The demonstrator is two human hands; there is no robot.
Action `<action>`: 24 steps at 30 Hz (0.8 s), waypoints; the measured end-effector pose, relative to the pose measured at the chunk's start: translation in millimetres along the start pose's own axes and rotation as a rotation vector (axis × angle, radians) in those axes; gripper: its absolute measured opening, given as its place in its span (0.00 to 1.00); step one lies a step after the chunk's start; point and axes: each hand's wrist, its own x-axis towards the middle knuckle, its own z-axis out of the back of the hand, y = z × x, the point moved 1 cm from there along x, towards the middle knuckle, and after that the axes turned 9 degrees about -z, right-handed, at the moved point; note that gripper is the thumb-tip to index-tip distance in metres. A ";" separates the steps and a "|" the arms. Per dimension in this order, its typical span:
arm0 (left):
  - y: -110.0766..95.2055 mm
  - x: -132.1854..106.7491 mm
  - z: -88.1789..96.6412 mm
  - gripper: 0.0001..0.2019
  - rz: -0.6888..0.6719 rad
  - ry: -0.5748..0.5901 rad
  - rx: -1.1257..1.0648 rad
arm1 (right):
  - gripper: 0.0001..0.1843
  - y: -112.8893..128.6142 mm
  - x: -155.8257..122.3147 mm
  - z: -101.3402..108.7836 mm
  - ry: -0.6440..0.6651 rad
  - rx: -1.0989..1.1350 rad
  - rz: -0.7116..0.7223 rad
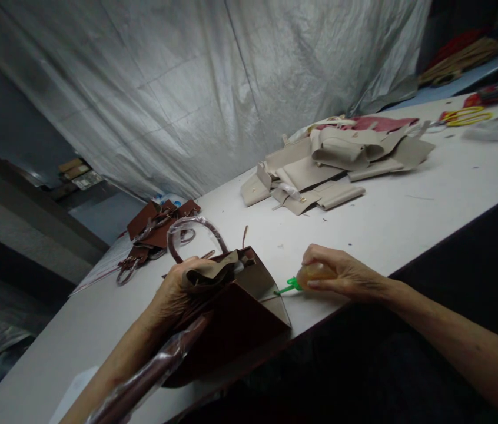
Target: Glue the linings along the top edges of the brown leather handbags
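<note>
A dark brown handbag (pixel 231 330) lies on its side at the table's front edge, its beige inside facing right. Clear plastic film wraps its handles. My left hand (pixel 181 288) is closed on the bag's upper part, by a folded flap of beige lining (pixel 211 272); some of its fingers are hidden. My right hand (pixel 341 274) grips a squeeze bottle (pixel 317 274) of amber liquid, tilted to the left. The bottle's green nozzle (pixel 288 287) reaches the beige inner panel near the bag's right edge; whether the tip touches it I cannot tell.
Beige bag pieces (pixel 311 165) are heaped at the back of the white table (pixel 399 229). More brown bags (pixel 154 229) lie at the left. Yellow-handled scissors (pixel 465 116) rest far right. A silvery plastic curtain (pixel 165 88) hangs behind. The table's front edge runs beneath my right forearm.
</note>
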 end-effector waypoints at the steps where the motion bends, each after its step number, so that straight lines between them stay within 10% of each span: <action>1: -3.8 -1.5 -0.1 0.14 -0.002 -0.004 0.005 | 0.16 -0.3 -1.3 -0.2 0.025 0.027 -0.013; 24: 4.1 -49.5 6.1 0.12 -0.226 0.086 0.026 | 0.15 -3.9 -25.6 -3.5 -0.014 0.080 0.004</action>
